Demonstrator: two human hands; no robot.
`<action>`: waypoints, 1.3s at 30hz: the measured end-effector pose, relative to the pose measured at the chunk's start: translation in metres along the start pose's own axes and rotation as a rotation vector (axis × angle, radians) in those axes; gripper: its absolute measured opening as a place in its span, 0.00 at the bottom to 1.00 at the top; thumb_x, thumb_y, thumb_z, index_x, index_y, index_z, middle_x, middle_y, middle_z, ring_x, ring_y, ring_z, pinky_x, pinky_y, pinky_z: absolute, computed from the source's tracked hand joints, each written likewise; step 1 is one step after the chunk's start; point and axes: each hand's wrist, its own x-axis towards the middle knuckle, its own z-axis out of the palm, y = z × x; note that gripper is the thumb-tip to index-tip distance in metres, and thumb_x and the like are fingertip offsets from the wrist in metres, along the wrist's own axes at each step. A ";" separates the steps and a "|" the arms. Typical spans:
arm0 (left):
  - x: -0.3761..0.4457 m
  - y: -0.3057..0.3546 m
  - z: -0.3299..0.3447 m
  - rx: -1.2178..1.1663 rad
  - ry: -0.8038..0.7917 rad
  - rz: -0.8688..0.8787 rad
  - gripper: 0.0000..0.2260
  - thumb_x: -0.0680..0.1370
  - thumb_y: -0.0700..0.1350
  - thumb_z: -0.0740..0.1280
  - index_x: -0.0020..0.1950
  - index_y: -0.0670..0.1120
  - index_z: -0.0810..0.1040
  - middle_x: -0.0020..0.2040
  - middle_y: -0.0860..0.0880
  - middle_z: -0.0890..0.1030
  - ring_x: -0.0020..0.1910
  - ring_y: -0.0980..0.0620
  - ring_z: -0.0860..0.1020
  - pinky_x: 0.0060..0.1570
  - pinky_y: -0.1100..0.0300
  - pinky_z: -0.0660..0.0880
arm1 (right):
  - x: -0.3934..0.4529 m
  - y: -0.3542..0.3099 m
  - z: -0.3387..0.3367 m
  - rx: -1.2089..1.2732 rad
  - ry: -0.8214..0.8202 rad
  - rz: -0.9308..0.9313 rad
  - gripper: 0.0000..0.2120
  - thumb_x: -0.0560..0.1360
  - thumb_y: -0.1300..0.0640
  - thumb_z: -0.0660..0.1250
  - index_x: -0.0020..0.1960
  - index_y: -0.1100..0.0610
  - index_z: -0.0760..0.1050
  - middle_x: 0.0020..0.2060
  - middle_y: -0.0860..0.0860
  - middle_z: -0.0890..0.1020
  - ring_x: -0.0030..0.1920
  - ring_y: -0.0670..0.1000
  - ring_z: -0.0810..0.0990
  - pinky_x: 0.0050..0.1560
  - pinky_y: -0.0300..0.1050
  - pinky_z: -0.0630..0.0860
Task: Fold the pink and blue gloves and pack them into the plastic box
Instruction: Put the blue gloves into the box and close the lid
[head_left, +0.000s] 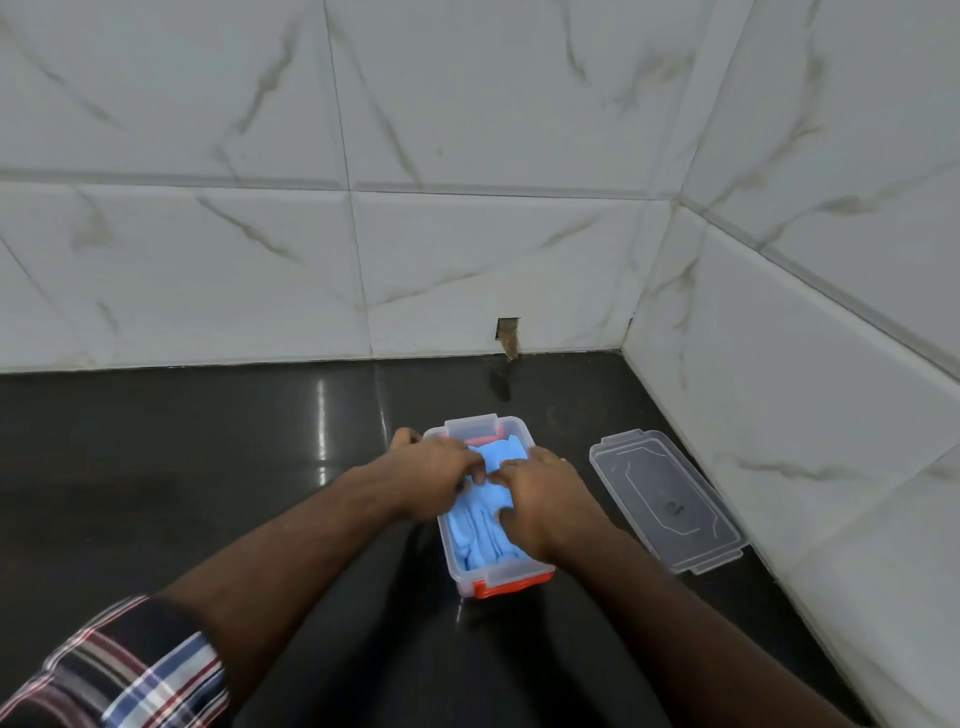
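Head view shows left hand (434, 475) and right hand (540, 493) pressing flat, gripping nothing, tucking blue gloves (480, 535) into the plastic box (498, 579); next probably calls for fitting the lid (667, 499).

My left hand (434, 475) and right hand (540, 499) cover the middle of the blue gloves (480, 540), so I cannot tell how they are folded there. My fingers (480, 470) curl down into the fabric and their tips are hidden. Of the pink gloves I see only a thin reddish strip (500, 431) at the far end of the plastic box (496, 574); the rest lies under the blue. My left hand hides the box's left rim. The marking on the lid (675, 506) is too small to read. My plaid sleeve (119, 670) runs off the lower left corner, and my right arm leaves the bottom edge.
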 end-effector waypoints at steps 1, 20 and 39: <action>-0.004 -0.006 -0.002 0.018 0.038 0.010 0.18 0.78 0.43 0.62 0.65 0.59 0.73 0.64 0.57 0.74 0.67 0.54 0.71 0.63 0.47 0.61 | -0.004 -0.009 0.003 0.099 0.072 0.020 0.20 0.76 0.45 0.63 0.67 0.48 0.75 0.62 0.49 0.79 0.66 0.55 0.73 0.66 0.52 0.67; -0.089 -0.076 0.029 0.030 0.117 -0.181 0.16 0.79 0.53 0.60 0.66 0.62 0.77 0.64 0.60 0.80 0.63 0.54 0.76 0.56 0.51 0.65 | 0.030 -0.077 0.006 -0.066 -0.159 -0.165 0.16 0.78 0.53 0.61 0.64 0.50 0.77 0.57 0.51 0.80 0.61 0.53 0.74 0.68 0.47 0.63; 0.014 0.099 0.037 -0.392 0.294 0.112 0.20 0.81 0.45 0.62 0.74 0.49 0.69 0.71 0.47 0.73 0.68 0.47 0.74 0.67 0.49 0.71 | -0.030 0.048 0.008 0.236 0.207 0.637 0.13 0.79 0.58 0.61 0.61 0.62 0.76 0.58 0.58 0.79 0.59 0.58 0.78 0.60 0.51 0.74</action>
